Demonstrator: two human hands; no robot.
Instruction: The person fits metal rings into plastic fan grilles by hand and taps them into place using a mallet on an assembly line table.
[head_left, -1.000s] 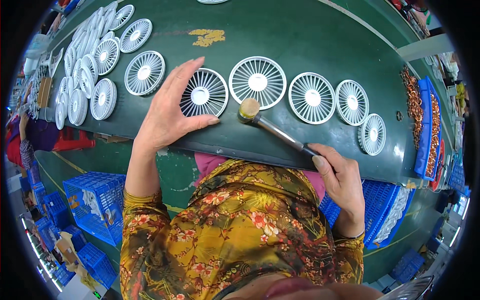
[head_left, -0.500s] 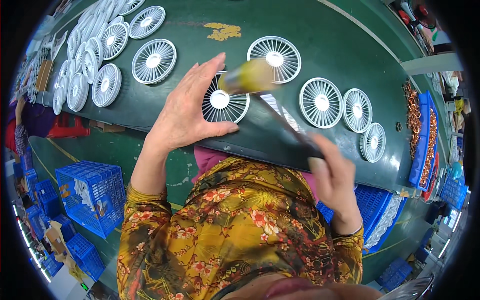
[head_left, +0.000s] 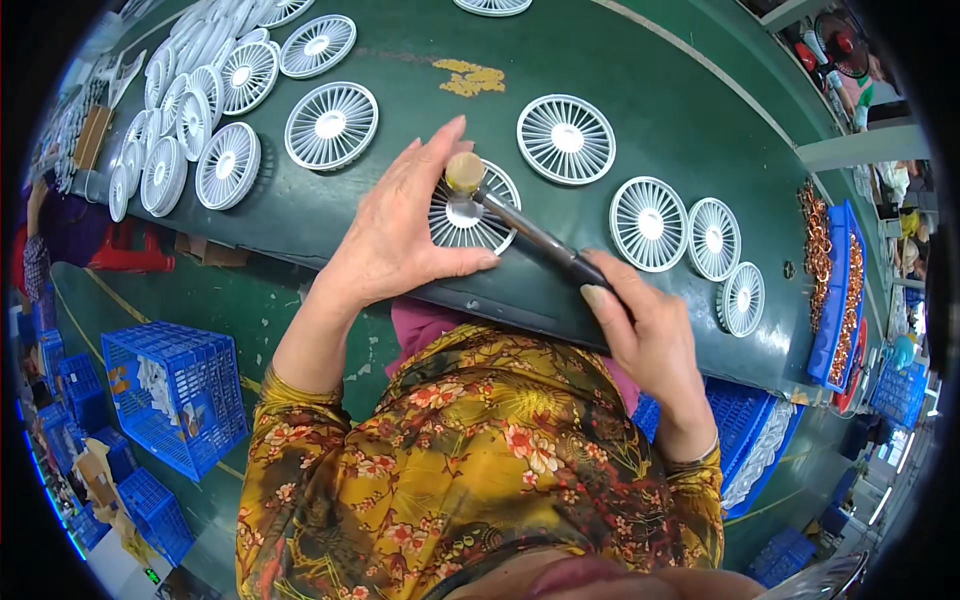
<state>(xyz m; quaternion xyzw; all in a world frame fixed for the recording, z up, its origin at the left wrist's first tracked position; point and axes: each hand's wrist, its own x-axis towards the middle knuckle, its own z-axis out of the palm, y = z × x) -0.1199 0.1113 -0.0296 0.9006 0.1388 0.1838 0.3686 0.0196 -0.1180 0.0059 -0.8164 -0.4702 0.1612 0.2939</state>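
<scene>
White plastic grille (head_left: pixel 470 212), round, fine spokes running out from a solid hub, lies flat on the green counter (head_left: pixel 400 60) near its front edge, right before the person. Left hand (head_left: pixel 400 235) cups its left rim, thumb along the near edge, fingers (head_left: pixel 435 150) spread over the far side; likely to pin it so it cannot skid under a blow. Right hand (head_left: pixel 645 335) is clenched round the dark handle end of a mallet (head_left: pixel 520 225); the tan head sits on or just over the hub, contact cannot be told. Long grip on the handle suits a swing.

Outward: same grilles lie singly in a row to the right (head_left: pixel 650 222) and behind (head_left: pixel 566 138), apart from one another. More (head_left: pixel 185 140) overlap in a stack at far left. Copper rings fill a blue tray (head_left: pixel 832 290) at the right end. Blue crates (head_left: pixel 175 395) stand on the floor, lower left.
</scene>
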